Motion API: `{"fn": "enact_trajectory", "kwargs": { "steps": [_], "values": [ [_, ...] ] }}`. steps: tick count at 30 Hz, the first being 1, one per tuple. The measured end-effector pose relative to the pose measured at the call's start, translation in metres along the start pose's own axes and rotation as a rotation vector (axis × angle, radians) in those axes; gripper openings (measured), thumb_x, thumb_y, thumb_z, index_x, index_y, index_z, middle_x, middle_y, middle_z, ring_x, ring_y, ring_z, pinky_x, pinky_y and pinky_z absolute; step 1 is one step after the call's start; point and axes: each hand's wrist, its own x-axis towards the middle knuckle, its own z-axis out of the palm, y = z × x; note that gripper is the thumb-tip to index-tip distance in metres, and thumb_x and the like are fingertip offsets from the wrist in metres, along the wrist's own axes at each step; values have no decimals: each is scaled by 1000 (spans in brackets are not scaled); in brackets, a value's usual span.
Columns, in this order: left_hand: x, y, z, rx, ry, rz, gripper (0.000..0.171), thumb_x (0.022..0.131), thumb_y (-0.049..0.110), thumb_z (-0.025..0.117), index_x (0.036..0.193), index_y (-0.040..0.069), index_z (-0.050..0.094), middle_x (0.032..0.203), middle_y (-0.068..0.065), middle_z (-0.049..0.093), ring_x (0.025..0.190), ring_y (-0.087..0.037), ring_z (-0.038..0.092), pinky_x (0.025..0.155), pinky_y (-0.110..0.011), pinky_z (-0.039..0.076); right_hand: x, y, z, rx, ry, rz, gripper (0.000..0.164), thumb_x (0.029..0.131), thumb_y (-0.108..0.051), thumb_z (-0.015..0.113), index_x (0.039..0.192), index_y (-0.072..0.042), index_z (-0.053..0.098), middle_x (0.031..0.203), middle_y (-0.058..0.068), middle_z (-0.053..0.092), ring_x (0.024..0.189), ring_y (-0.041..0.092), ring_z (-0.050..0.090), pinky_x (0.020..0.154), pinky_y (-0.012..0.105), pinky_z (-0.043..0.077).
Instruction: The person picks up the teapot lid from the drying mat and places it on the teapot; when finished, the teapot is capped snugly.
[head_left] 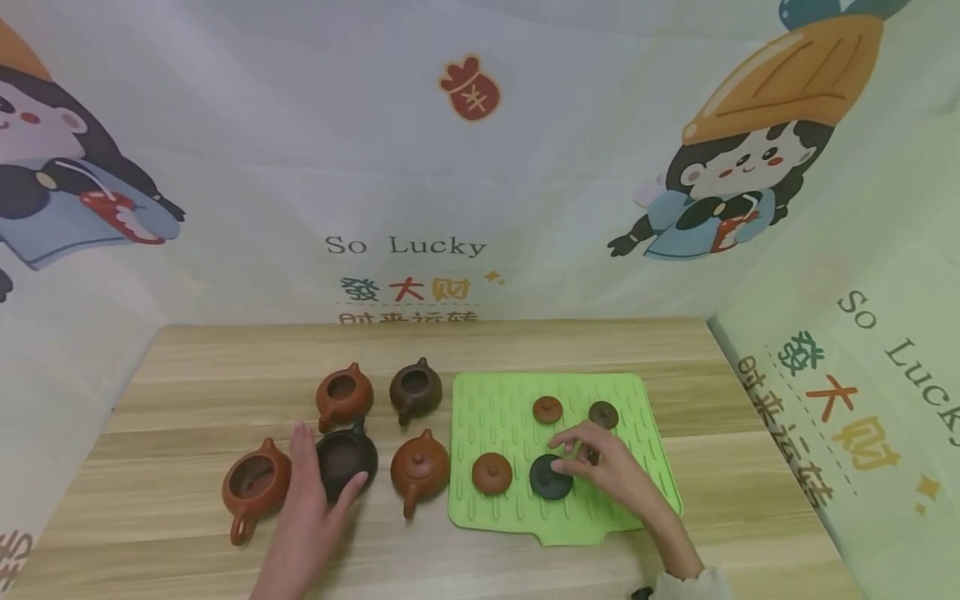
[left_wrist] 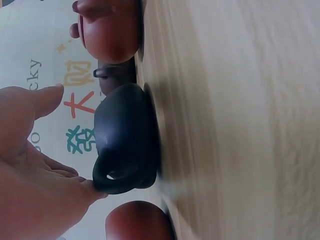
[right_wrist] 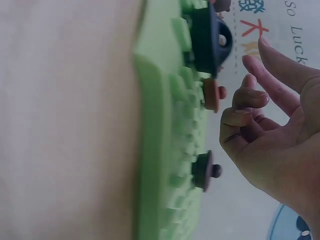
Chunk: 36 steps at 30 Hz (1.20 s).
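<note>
My left hand (head_left: 303, 504) is spread beside a black teapot (head_left: 347, 461) without a lid, its straight fingers along the left side and its thumb over the right. In the left wrist view the thumb stands off the black teapot's body (left_wrist: 125, 130), and the fingers reach past its looped handle (left_wrist: 120, 177). My right hand (head_left: 603, 462) hovers over a black lid (head_left: 551, 477) on a green mat (head_left: 517, 517). Its fingers are loosely bent. The right wrist view shows a gap between the fingertips (right_wrist: 262, 42) and the lid's pierced knob (right_wrist: 225, 42).
Lidless teapots in reddish brown (head_left: 343, 392), dark brown (head_left: 416, 387) and orange-brown (head_left: 258, 479) surround the black one. A teapot with its lid on (head_left: 420, 467) stands by the mat's left edge. Small lids (head_left: 547, 409), (head_left: 603, 414) and a larger brown lid (head_left: 492, 473) lie on the mat.
</note>
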Motion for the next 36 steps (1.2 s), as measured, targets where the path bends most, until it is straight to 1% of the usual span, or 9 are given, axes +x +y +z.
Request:
{"fn": "enact_trajectory", "kwargs": {
  "steps": [2,10,13,16,18,20,23,29,36],
  "values": [
    [0,0,1,0,0,-8,107,111,41,68,174,-1,-7,179,-36,-4,167,-55,4,127,-75,18,-2,3,3,19,-9,14,26,96,-12,85,119,-3,78,101,8,66,78,4,54,70,22,48],
    [3,23,-12,25,-52,-56,104,109,28,72,169,-15,-2,176,-42,-1,165,-59,6,128,-74,19,-5,7,9,23,-26,28,27,95,-13,85,120,-5,78,100,7,63,79,5,51,70,22,45],
    [5,19,-10,29,-34,-43,103,108,27,73,169,-15,2,175,-44,5,163,-60,12,132,-67,18,-5,7,8,28,-21,40,28,94,-13,85,120,-4,78,100,6,63,79,5,51,70,22,45],
    [5,12,-6,23,-14,-33,103,106,28,76,170,-14,6,174,-44,10,162,-61,18,131,-67,20,-6,8,9,30,-19,51,29,94,-12,86,121,-4,78,98,5,62,79,5,51,70,21,45],
    [5,9,-6,18,-30,-53,105,105,28,77,170,-14,6,174,-44,10,161,-61,18,130,-68,21,-7,9,9,31,-17,58,29,93,-11,86,120,-3,78,98,4,61,79,5,50,70,21,45],
    [6,9,-8,16,-64,-88,108,104,27,79,170,-14,4,174,-44,8,162,-61,17,126,-74,25,-8,10,9,35,-14,66,28,93,-11,86,119,-4,79,97,4,61,79,5,50,71,21,45],
    [9,11,-13,33,-118,-142,108,104,26,79,169,-16,3,175,-44,5,162,-61,16,127,-74,25,-8,11,9,48,-10,77,25,92,-9,86,115,-3,79,96,4,61,79,5,50,71,22,45],
    [11,11,-16,74,-142,-161,105,103,21,79,169,-15,6,175,-43,7,160,-62,20,126,-72,27,-8,12,8,57,-11,92,20,92,-7,86,111,-4,78,96,4,60,79,6,49,71,22,44],
    [16,10,-17,44,-218,-242,110,105,27,77,169,-15,-3,176,-40,-5,164,-58,7,131,-70,19,-8,12,7,53,-17,91,21,92,-7,87,111,-5,78,97,5,61,78,6,49,71,22,44]
  ]
}}
